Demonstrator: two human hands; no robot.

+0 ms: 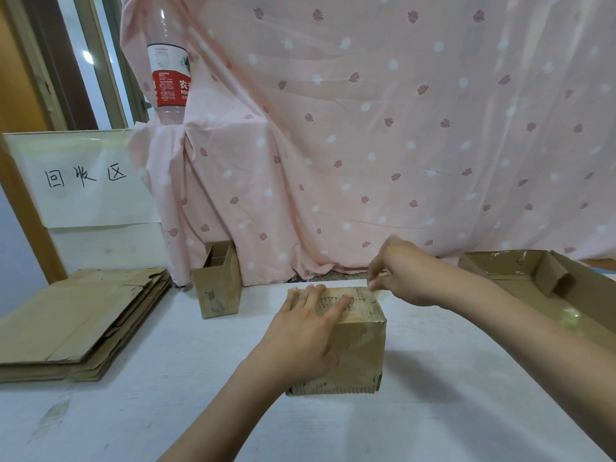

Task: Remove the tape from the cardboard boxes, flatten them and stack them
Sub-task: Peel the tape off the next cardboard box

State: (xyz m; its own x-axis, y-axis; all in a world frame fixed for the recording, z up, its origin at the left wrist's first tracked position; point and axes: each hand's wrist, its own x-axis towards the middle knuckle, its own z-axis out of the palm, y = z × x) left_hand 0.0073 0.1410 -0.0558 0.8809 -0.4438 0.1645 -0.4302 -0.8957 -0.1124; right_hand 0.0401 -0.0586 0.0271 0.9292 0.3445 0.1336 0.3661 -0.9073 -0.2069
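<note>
Pressing down with fingers spread flat, the left hand (305, 331) rests on top of the taped cardboard box (346, 341) at the centre of the frame, its thumb lying along the box's near face. The right hand (401, 275) reaches in from the right and pinches the clear tape (375, 288) at the box's far right top edge between thumb and fingertips — the strip looks slightly lifted there, though glare makes its full run hard to trace. The box sits upright on the white table (166, 378), well apart from everything else. At the left edge of the frame lies a stack of flattened cardboard (76, 321), its corner near the table's side; just right of it, toward the back, stands a small open box (218, 285), upright. A large shallow open box (533, 278) occupies the right edge, under the right forearm. Bare tabletop spreads across the lower frame (the widest open stretch). Behind hangs a pink patterned cloth (366, 128), with a paper sign (83, 178) at the left.
</note>
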